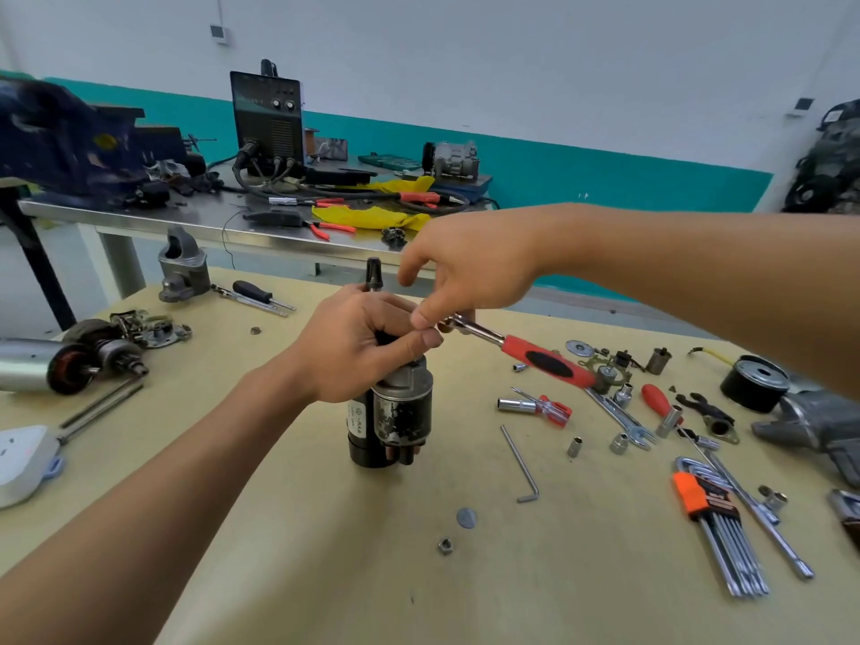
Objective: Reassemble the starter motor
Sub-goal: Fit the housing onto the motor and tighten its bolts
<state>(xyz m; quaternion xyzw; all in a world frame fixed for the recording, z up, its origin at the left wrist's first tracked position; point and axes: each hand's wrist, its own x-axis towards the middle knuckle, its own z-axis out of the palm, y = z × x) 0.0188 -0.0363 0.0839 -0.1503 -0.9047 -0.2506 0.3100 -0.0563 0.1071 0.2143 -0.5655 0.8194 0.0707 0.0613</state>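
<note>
- The top of the upright, cylindrical starter motor (401, 414), black and scuffed grey metal, is clasped by the curled fingers of the left hand (358, 346) at mid-table (419, 584).
- The chrome head of the red-handled ratchet (544, 360) is pinched by the right hand (470, 272).

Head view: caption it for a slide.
Left hand grips the upright starter motor; right hand pinches the red-handled ratchet.

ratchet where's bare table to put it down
Bare table between the nut and hex keys, and left of the motor up to the rods. Right of the motor, under the ratchet, sockets and wrenches crowd it.
</note>
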